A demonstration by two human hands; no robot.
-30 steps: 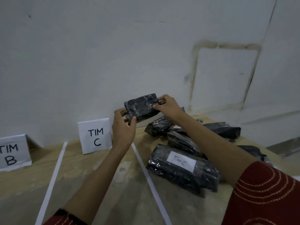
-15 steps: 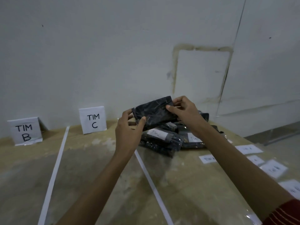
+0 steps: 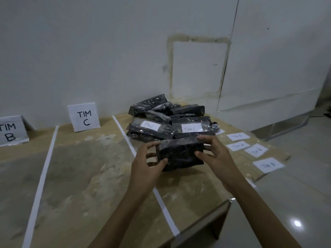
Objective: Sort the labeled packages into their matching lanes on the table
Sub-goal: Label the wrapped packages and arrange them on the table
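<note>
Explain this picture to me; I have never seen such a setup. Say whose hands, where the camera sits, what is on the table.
No machine: a person works with bare hands, filmed by a camera worn on the head. The left hand and right hand grip a black package by its ends; no label shows on it. On the table lie a pile of packages, two marked TIM C, tape lines, a B sign, a C sign and loose labels.
</note>
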